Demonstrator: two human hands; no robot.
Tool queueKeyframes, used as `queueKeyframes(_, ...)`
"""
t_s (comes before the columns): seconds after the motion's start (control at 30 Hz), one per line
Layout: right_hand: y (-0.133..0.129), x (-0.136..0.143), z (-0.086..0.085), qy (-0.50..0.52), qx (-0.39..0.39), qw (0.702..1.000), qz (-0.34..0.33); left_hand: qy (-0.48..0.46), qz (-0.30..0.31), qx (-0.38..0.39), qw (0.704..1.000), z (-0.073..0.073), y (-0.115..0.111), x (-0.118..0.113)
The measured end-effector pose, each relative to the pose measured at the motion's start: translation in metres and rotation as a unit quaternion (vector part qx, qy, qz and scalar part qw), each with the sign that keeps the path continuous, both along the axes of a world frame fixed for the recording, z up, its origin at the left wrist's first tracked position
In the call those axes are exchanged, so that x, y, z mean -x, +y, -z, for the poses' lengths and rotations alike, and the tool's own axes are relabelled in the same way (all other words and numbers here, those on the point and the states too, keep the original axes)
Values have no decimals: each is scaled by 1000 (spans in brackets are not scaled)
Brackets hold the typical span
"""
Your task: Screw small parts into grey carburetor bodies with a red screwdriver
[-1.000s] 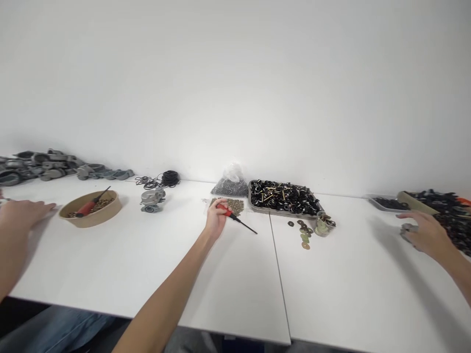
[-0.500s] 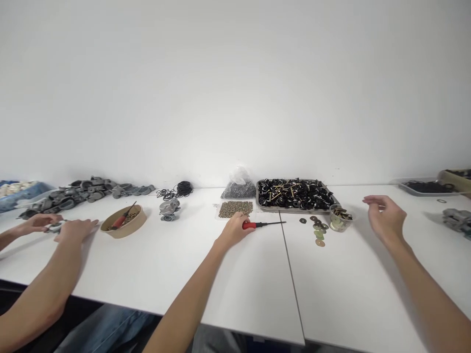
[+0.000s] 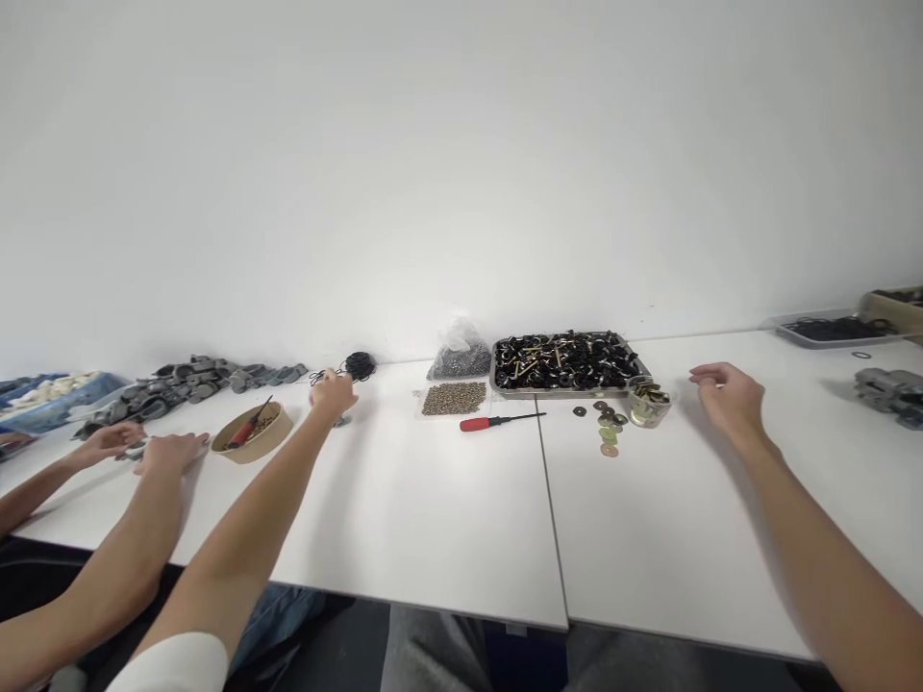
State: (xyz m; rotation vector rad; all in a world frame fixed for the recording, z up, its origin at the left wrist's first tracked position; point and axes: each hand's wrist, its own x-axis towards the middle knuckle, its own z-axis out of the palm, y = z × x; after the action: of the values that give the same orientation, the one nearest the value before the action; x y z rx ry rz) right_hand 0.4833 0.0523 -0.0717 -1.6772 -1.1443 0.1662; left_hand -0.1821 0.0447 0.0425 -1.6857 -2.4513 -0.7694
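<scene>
My left hand is at the grey molded fitting, its fingers closed around the top. Most of that fitting is hidden under the hand; only a low edge shows. A screwdriver with a red handle and dark shaft lies on the table, apart from both hands. My right hand rests at the table on the right, fingers loosely bent and apart, with nothing visible in it. Nearest to it is a small clear cup of brass-coloured washers. Several loose washers lie left of the cup.
A tray of black and brass parts stands by the wall, beside a box of small brass pieces and a clear bag. At left, a co-worker's hands work near a round tub. Another grey fitting sits far right.
My left hand has let go of the screwdriver, leaving it on the table, and moved left to the grey fitting. My right hand stays about where it was. The view has shifted slightly.
</scene>
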Motion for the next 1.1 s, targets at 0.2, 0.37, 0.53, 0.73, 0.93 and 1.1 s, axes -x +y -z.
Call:
queueKeyframes(0.2,0,2,0,6,-17,1000,-9,-3,-16,18,1000,6,-14,18)
queueKeyframes(0.37,1,3,0,12,-27,999,-13,-50,31,-38,998,-7,-20,-6)
queueKeyframes(0.53,3,3,3,27,-26,999,-4,-115,183,-80,973,-14,-31,-90)
queueKeyframes(0.73,3,0,3,43,-47,998,4,-172,399,62,898,2,-79,-219)
queueKeyframes(0.93,5,-2,6,52,-70,996,-12,-120,509,145,840,7,-116,-285)
queueKeyframes(1.1,7,-2,7,60,-66,996,-13,-98,552,219,799,12,-116,-278)
